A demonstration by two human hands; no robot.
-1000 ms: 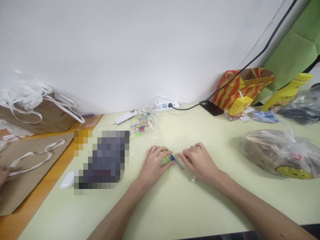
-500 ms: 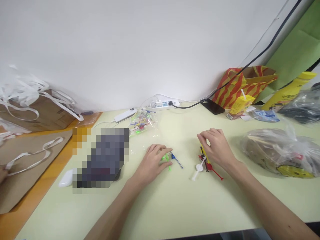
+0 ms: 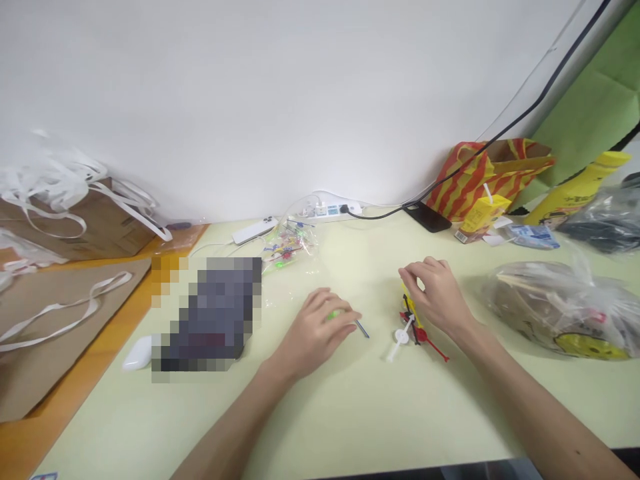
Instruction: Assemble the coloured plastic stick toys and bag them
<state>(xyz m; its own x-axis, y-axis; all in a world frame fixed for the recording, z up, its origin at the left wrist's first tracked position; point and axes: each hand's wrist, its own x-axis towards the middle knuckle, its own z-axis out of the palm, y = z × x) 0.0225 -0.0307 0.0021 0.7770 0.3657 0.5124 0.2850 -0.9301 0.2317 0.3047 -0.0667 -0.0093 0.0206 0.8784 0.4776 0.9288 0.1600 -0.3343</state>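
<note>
We see both forearms reaching up from the bottom edge of the frame onto the pale yellow-green table [image 3: 350, 413]. Our left hand [image 3: 317, 333] lies palm down at the centre, fingers curled over a small green plastic piece [image 3: 334, 315] that shows between them; a thin blue stick [image 3: 363, 328] juts out past the fingertips to the right. Whether the fingers truly pinch the green piece or only cover it, we cannot tell. Our right hand [image 3: 437, 293] sits right of centre, wrist raised a little, fingers bent and drawn loosely together above a small heap of yellow, red and black plastic pieces [image 3: 414, 320]; the fingertips are just over the yellow one, and contact is not clear. A white stick with a round disc [image 3: 399, 340] lies at the lower left of that heap. A clear bag of coloured pieces [image 3: 287, 245] rests further up, near the wall.
</note>
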